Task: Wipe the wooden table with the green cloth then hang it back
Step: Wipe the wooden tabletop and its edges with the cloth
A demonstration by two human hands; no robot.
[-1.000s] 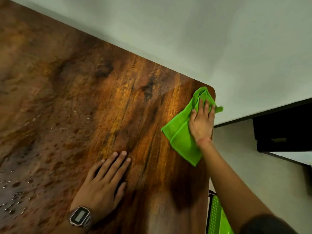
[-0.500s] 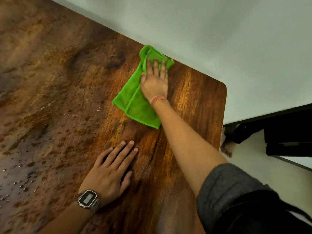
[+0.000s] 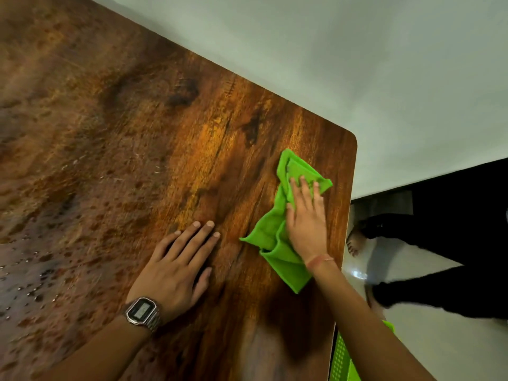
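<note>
Right hand: the right hand point(image 3: 306, 224) lies palm-down on the green cloth point(image 3: 277, 237), fingers point(image 3: 303, 188) straight and slightly spread, pressing it flat.
Left hand: the left hand point(image 3: 176, 268) rests flat on the wooden worktop point(image 3: 137, 133), fingers extended, holding nothing; a wristwatch point(image 3: 142, 312) on its wrist.
Cloth: rumpled, near the worktop's right edge, by the far corner.

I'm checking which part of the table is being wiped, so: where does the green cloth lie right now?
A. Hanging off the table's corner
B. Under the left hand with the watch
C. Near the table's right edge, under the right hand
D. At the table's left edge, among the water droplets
C: the right hand presses flat on the green cloth close to the wooden table's right edge, while the left hand rests on bare wood.
</note>
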